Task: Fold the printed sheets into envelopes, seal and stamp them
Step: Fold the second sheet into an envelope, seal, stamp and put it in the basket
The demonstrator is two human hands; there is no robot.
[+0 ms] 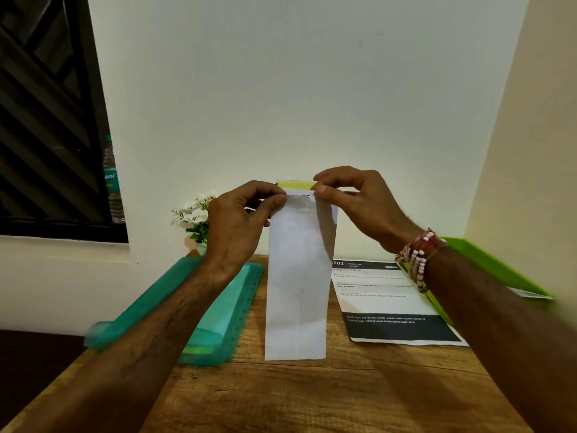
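Wooden worktop (312, 401) against a pale wall: long white paper envelope (298, 276) held upright over it.
Left hand (237, 223) and right hand (356, 201) each pinch its top edge, grip pressed together on the paper; long axis vertical.

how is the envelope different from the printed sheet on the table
The envelope is held upright, pinched at its top by the left hand and right hand; the printed sheet lies flat on the table. The envelope is narrow and blank; the printed sheet is wider, with text and black bands. Both are white paper.
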